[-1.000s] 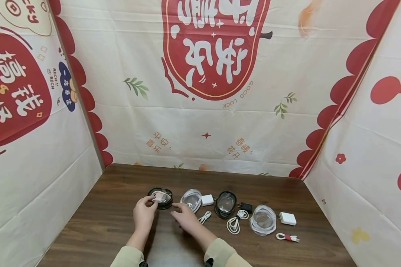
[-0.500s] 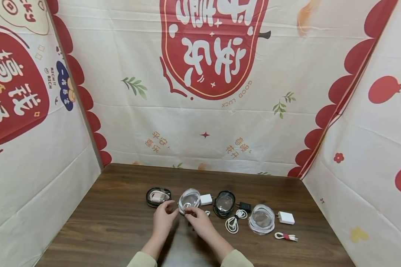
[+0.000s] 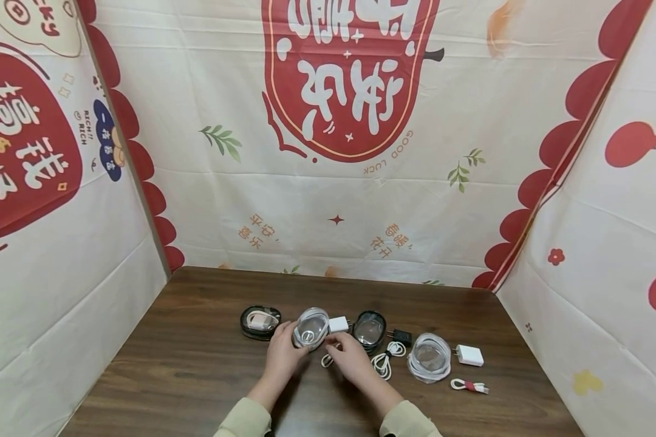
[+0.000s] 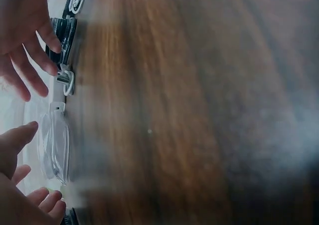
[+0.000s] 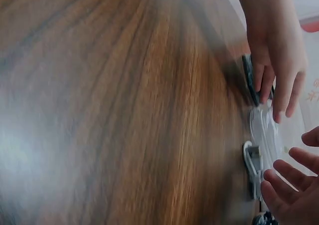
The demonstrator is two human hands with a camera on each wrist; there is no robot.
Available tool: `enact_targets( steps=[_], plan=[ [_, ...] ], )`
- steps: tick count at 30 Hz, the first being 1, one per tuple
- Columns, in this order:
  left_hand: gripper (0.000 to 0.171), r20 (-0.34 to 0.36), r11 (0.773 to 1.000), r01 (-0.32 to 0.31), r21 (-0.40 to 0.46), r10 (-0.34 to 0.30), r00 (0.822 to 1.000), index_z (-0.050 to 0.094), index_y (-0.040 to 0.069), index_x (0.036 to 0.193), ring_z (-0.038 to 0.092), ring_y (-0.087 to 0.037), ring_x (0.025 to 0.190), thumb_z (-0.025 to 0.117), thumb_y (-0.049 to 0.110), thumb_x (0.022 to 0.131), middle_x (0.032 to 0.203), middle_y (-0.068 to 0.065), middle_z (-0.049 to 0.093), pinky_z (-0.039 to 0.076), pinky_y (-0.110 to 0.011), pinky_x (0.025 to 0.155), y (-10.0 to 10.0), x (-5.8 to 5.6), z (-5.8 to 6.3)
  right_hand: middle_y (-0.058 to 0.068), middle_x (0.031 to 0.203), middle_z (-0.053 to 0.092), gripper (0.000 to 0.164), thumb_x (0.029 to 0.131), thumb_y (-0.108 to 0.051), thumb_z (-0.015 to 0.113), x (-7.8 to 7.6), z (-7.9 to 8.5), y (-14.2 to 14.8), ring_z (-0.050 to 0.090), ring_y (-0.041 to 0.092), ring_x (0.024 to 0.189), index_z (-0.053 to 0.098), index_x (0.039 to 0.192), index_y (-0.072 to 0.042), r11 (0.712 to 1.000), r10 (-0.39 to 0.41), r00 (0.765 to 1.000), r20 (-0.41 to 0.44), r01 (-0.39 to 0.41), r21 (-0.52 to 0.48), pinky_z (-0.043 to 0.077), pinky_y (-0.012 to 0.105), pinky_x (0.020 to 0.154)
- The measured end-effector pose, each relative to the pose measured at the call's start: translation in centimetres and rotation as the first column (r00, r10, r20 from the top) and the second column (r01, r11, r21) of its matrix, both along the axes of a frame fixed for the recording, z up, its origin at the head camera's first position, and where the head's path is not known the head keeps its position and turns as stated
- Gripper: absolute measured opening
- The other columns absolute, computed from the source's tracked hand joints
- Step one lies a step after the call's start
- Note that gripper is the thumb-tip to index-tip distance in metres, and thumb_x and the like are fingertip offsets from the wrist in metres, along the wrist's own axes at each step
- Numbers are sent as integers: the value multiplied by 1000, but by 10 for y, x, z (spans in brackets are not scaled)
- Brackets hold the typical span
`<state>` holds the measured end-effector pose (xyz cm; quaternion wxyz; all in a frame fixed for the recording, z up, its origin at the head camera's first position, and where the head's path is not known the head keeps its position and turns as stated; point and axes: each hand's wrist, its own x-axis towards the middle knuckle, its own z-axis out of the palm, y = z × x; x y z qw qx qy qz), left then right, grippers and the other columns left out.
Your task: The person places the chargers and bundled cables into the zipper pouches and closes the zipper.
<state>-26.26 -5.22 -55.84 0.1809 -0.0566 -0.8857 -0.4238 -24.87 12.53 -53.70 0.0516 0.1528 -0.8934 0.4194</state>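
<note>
In the head view, my left hand [image 3: 282,354] is at the left edge of a clear round zip case [image 3: 310,328] with whitish trim. Its fingers look loosely spread in both wrist views; whether they touch the case is unclear. My right hand [image 3: 356,362] hovers over a small white cable [image 3: 327,360], partly hiding it. The fingers of that hand [image 5: 294,185] are spread, and nothing shows between them. A white charger plug [image 3: 338,325] lies just beyond the right fingertips. Left of the clear case sits a black-trimmed case [image 3: 260,321] with a pale item inside.
Rightward along the wooden table [image 3: 186,364] lie another black-trimmed case [image 3: 369,329], a black plug [image 3: 401,337] and a coiled white cable [image 3: 382,363]. Farther right are a second clear case [image 3: 429,358], a white plug [image 3: 470,355] and a cable with a red tie [image 3: 469,386].
Both hands have moved right, away from the leftmost black-trimmed case. The left hand let go of the pale item there and is now beside the clear case; the right hand is over the white cable.
</note>
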Motion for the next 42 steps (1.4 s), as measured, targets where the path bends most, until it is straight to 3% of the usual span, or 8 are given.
enact_targets(
  steps=[6, 14, 20, 26, 30, 34, 37, 42],
  plan=[
    [58, 24, 1000, -21, 3, 21, 999, 67, -5, 114, 57, -45, 106, 88, 8, 63, 117, -28, 60, 45, -53, 92, 2, -6, -5, 10, 98, 66, 21, 88, -7, 61, -11, -8, 1, 62, 23, 87, 68, 105, 3, 1000, -14, 1000, 5, 14, -26, 51, 37, 78],
    [56, 17, 1000, 23, 4, -23, 1000, 67, -7, 114, 61, -40, 101, 89, 6, 64, 112, -24, 63, 48, -50, 89, 5, -9, -10, 12, 102, 68, 23, 89, -9, 60, -15, -15, -3, 63, 26, 93, 68, 106, 3, 993, -56, 998, 28, 58, -105, 51, 40, 82],
    [49, 31, 998, 23, 59, -25, 999, 67, -8, 115, 60, -38, 107, 84, 4, 70, 116, -22, 63, 47, -49, 92, -1, -6, -12, 11, 104, 68, 23, 90, -11, 62, -12, -17, -5, 64, 25, 93, 69, 108, 2, 988, -71, 997, 35, 75, -136, 51, 40, 83],
    [48, 55, 992, 73, 105, -79, 995, 64, -10, 118, 56, -42, 113, 81, 4, 76, 119, -26, 61, 44, -52, 97, -7, 1, -9, 7, 99, 67, 21, 91, -11, 61, -8, -13, -5, 63, 20, 88, 69, 107, 0, 983, -88, 996, 35, 92, -156, 50, 35, 79],
    [45, 70, 986, 107, 131, -117, 991, 64, -12, 116, 60, -40, 104, 80, 4, 77, 114, -27, 62, 48, -51, 91, -12, 7, -6, 4, 96, 66, 20, 91, -11, 61, -5, -11, -5, 61, 17, 86, 70, 106, -1, 986, -96, 995, 22, 98, -133, 50, 33, 77],
    [43, 111, 979, 139, 152, -156, 981, 63, -13, 114, 64, -32, 91, 79, 5, 78, 108, -25, 64, 53, -42, 79, -18, 13, -4, 2, 91, 65, 15, 88, -11, 62, -3, -11, -5, 61, 18, 85, 72, 96, -2, 994, -82, 995, -52, 78, -74, 50, 34, 78],
    [43, 129, 970, 166, 178, -191, 973, 62, -13, 115, 65, -31, 88, 78, 6, 80, 106, -24, 65, 54, -36, 74, -24, 17, 0, 1, 90, 66, 11, 87, -10, 64, -2, -10, -6, 61, 21, 89, 73, 88, -3, 999, -47, 989, -138, 48, 3, 50, 37, 81],
    [42, 142, 950, 218, 225, -253, 957, 61, -15, 116, 67, -34, 88, 76, 5, 82, 107, -27, 63, 56, -33, 71, -32, 22, 5, -1, 97, 67, 12, 88, -14, 66, 1, -6, -11, 59, 22, 98, 75, 87, -7, 989, 30, 978, -208, 1, 147, 47, 38, 85]
  ],
)
